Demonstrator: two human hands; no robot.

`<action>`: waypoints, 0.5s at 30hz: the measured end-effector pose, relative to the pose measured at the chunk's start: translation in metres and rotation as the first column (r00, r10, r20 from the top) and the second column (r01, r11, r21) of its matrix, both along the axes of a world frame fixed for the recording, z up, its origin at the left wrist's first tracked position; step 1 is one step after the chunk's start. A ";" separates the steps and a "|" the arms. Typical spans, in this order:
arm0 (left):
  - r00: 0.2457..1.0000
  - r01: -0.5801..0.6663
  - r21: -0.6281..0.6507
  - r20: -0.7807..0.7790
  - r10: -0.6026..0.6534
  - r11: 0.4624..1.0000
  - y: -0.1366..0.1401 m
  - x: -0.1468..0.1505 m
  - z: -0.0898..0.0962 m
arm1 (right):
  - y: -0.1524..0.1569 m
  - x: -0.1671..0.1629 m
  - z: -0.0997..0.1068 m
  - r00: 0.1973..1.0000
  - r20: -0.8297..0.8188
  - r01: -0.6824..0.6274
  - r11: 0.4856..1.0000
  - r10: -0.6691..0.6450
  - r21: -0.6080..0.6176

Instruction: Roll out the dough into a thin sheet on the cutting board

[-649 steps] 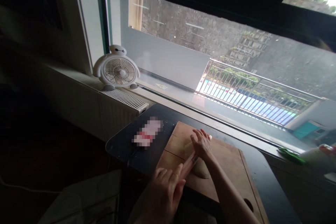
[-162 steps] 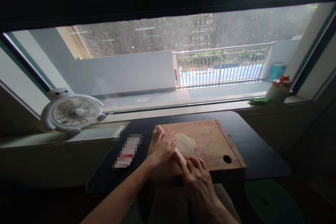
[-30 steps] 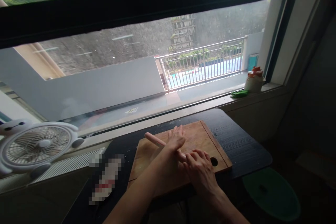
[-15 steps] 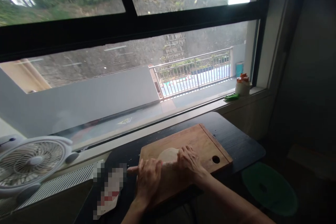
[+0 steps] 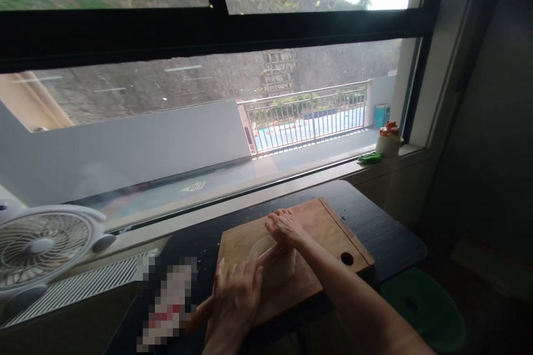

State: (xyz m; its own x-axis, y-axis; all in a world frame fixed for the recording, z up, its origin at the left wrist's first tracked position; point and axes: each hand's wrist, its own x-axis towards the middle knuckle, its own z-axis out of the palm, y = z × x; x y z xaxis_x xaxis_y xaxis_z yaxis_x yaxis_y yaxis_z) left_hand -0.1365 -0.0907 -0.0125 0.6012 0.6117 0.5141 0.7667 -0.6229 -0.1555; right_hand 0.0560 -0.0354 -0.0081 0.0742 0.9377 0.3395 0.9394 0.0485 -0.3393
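A wooden rolling pin [image 5: 266,257] lies slantwise over a flat, pale sheet of dough [image 5: 285,269] on a wooden cutting board [image 5: 320,233]. My left hand [image 5: 238,287] presses down over the pin's near-left part, its fingers together on top. Farther up the board, my right hand [image 5: 285,226] curls round the other end, which it hides. One handle of the pin sticks out to the left past my left hand. Dough shows on both sides of the pin.
The board rests on a dark table [image 5: 375,227] below a window. Left stands a white fan [image 5: 44,247], with a blurred-out packet [image 5: 169,305] nearby. A white jar [image 5: 388,144] and a green item [image 5: 370,159] sit on the sill. A green stool [image 5: 425,310] is at lower right.
The rolling pin has turned from nearly level to a steep slant. My right hand has moved up and away, my left hand down and nearer. The view has shifted slightly.
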 end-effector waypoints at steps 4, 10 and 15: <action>0.999 0.029 0.004 -0.042 -0.029 1.000 -0.012 -0.002 0.003 | -0.034 0.001 -0.013 0.999 0.010 -0.037 0.992 0.036 0.120; 0.993 0.013 0.003 -0.114 -0.013 1.000 -0.021 0.002 0.000 | -0.087 -0.004 -0.032 1.000 0.002 0.018 0.982 -0.019 0.187; 0.994 -0.001 -0.020 -0.109 -0.001 1.000 -0.011 -0.006 -0.013 | -0.036 -0.006 -0.017 1.000 -0.014 0.021 0.992 -0.020 0.128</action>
State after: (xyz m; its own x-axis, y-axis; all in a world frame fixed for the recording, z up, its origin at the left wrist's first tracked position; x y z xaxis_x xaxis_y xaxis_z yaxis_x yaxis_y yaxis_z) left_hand -0.1430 -0.1015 -0.0252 0.6530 0.6211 0.4334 0.7459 -0.6267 -0.2255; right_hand 0.0500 -0.0718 -0.0253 0.0981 0.8848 0.4556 0.9363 0.0731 -0.3436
